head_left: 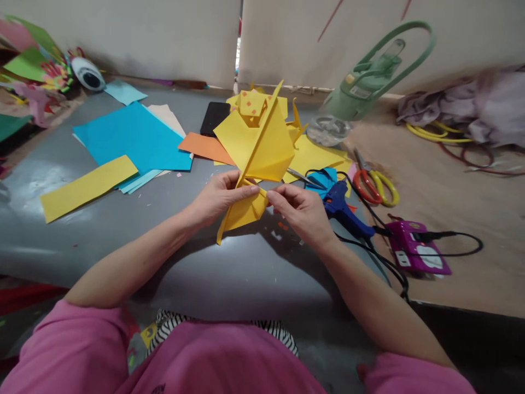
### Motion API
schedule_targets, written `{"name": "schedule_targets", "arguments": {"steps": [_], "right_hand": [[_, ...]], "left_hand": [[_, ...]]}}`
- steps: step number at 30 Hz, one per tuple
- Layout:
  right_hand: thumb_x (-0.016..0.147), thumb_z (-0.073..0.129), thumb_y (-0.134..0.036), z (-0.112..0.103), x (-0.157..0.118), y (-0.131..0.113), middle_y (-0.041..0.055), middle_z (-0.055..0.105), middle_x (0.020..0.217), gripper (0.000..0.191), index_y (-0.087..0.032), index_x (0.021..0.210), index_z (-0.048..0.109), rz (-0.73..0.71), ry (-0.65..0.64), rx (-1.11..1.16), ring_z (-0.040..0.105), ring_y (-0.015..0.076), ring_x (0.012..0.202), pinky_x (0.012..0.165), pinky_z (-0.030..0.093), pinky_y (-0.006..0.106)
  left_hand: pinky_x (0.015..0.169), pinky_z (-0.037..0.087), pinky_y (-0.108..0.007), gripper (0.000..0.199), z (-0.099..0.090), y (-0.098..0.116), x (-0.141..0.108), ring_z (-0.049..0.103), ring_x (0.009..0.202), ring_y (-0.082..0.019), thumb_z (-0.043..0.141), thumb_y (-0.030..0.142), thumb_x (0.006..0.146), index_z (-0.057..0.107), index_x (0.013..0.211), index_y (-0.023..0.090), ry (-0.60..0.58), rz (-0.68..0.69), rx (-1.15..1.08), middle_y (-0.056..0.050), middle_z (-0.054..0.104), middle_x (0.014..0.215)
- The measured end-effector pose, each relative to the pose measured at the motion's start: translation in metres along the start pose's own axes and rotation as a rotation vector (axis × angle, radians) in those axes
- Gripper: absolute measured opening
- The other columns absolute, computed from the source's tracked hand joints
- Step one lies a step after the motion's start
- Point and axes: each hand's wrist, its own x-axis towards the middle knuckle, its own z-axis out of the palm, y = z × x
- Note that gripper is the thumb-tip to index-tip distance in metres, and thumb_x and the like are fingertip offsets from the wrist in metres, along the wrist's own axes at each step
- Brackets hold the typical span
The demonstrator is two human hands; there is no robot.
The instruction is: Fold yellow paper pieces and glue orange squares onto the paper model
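A folded yellow paper piece (pixel 270 145) with a long raised spine stands tilted above the grey table. My left hand (pixel 225 197) is closed on its lower part, the thumb pressed over a fold. With thumb and fingers pinched together, my right hand (pixel 301 210) grips the right edge of the paper's lower flap. Behind it sits a yellow paper shape with orange spots (pixel 252 104), partly hidden. To the right of my right hand lies a blue glue gun (pixel 348 210), near a blue folded paper (pixel 322 179).
Blue sheets (pixel 131 134), a yellow strip (pixel 88 189), an orange strip (pixel 207 146) and a black phone (pixel 215 117) lie left and behind. At right are scissors (pixel 375 186), a purple power block (pixel 416 249) with cables, and a green-topped bottle (pixel 355 90).
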Motion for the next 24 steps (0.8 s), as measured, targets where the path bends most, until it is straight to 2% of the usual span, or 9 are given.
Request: {"name": "schedule_targets", "arguments": {"steps": [5, 9, 13, 19, 24], "right_hand": [[0.094, 0.062, -0.041, 0.003, -0.003, 0.001, 0.0002, 0.064, 0.068, 0.028, -0.019, 0.076, 0.066, -0.086, 0.044, -0.129, 0.053, 0.0121, 0.059, 0.056, 0.038, 0.026], [0.097, 0.059, -0.04, 0.001, -0.003, 0.001, 0.0017, 0.067, 0.071, 0.028, -0.02, 0.08, 0.067, -0.17, 0.016, -0.231, 0.057, 0.014, 0.062, 0.059, 0.04, 0.027], [0.099, 0.056, -0.038, 0.0, -0.003, 0.001, 0.0022, 0.069, 0.072, 0.028, -0.02, 0.08, 0.067, -0.236, -0.006, -0.283, 0.06, 0.0145, 0.065, 0.062, 0.042, 0.027], [0.098, 0.057, -0.037, 0.0, -0.002, 0.0, 0.0009, 0.067, 0.07, 0.028, -0.02, 0.078, 0.065, -0.187, -0.008, -0.244, 0.058, 0.0132, 0.062, 0.06, 0.041, 0.027], [0.096, 0.058, -0.038, 0.0, -0.001, -0.001, 0.0005, 0.065, 0.068, 0.028, -0.019, 0.075, 0.064, -0.147, -0.006, -0.226, 0.053, 0.0123, 0.059, 0.057, 0.039, 0.026]], "left_hand": [[0.073, 0.052, -0.029, 0.032, 0.003, -0.002, -0.002, 0.067, 0.076, -0.016, 0.086, 0.038, 0.069, 0.072, 0.088, 0.016, -0.008, -0.052, 0.051, -0.003, 0.074, 0.085], [0.077, 0.053, -0.031, 0.031, 0.001, -0.005, -0.001, 0.068, 0.077, -0.016, 0.086, 0.037, 0.068, 0.073, 0.087, 0.016, -0.014, -0.085, 0.003, -0.003, 0.074, 0.085], [0.074, 0.052, -0.028, 0.03, 0.0, -0.003, -0.002, 0.067, 0.074, -0.014, 0.085, 0.037, 0.07, 0.072, 0.085, 0.015, -0.008, -0.065, 0.033, -0.002, 0.073, 0.082], [0.072, 0.052, -0.028, 0.03, 0.001, 0.005, -0.006, 0.068, 0.075, -0.016, 0.079, 0.04, 0.076, 0.07, 0.089, 0.015, -0.026, -0.056, 0.085, -0.005, 0.074, 0.085], [0.074, 0.052, -0.027, 0.029, -0.002, 0.003, -0.004, 0.068, 0.078, -0.016, 0.076, 0.041, 0.078, 0.071, 0.09, 0.015, -0.079, -0.076, 0.069, -0.006, 0.076, 0.087]]}}
